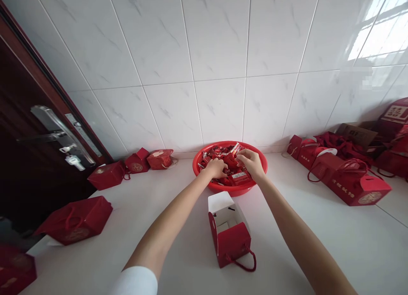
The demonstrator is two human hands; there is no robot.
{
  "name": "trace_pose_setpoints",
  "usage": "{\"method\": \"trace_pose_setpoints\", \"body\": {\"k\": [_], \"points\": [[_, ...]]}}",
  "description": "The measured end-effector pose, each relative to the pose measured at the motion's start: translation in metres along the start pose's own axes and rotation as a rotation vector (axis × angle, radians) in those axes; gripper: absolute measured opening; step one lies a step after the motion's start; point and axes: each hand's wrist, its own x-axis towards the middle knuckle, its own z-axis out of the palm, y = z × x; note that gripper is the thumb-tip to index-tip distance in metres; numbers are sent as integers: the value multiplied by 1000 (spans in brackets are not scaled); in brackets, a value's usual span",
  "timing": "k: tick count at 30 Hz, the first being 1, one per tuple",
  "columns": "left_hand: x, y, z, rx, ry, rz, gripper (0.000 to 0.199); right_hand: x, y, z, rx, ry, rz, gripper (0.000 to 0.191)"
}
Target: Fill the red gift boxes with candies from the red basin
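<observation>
The left hand (217,168) reaches into the red plastic basin (261,176), its fingers bent down among wrapped sweets (240,177); whether its grip is pinching any, I cannot tell, as the fingertips are hidden. The right hand (250,161) is in the right half of the basin, thumb and fingers bent towards each other beside red wrappers; I cannot tell whether that grip is closed on 1 of them. The sweets fill the basin, mostly in shiny red packets.

Just in front of the basin, on the person's side and between the forearms, stands 1 open red gift box (234,242). Its white inside shows, a white-lined flap stands up towards the basin, and a red cord handle (251,263) hangs from the near end.

Left of the basin, 3 closed red boxes (137,161) sit along the tiled wall (219,108), with 2 more nearer the person. Right of the basin is a row of red boxes (353,178) with cord handles and gold print, and behind it a brown cardboard box (358,134). All stand on the white worktop (178,252). Far left of the basin, a dark door (19,129) has keys (74,160) hanging at its handle.
</observation>
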Motion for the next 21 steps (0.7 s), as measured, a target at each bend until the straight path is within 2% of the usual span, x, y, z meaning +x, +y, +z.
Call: {"method": "trace_pose_setpoints", "body": {"k": [3,5,11,13,17,21], "points": [[-1,0,1,-85,20,3,10,2,5,-2,26,-15,56,22],[-3,0,-1,-163,79,-13,12,1,7,-5,42,-15,80,24],[-10,1,-10,-444,430,-99,15,1,12,-9,70,29,95,25],[-12,0,-12,-540,498,-103,19,1,14,-9,61,36,105,24],[-16,-1,-11,-686,533,-67,27,1,13,-8,39,-30,156,26],[-17,0,-12,-774,506,-1,33,-1,9,-5,27,-129,206,36]]}}
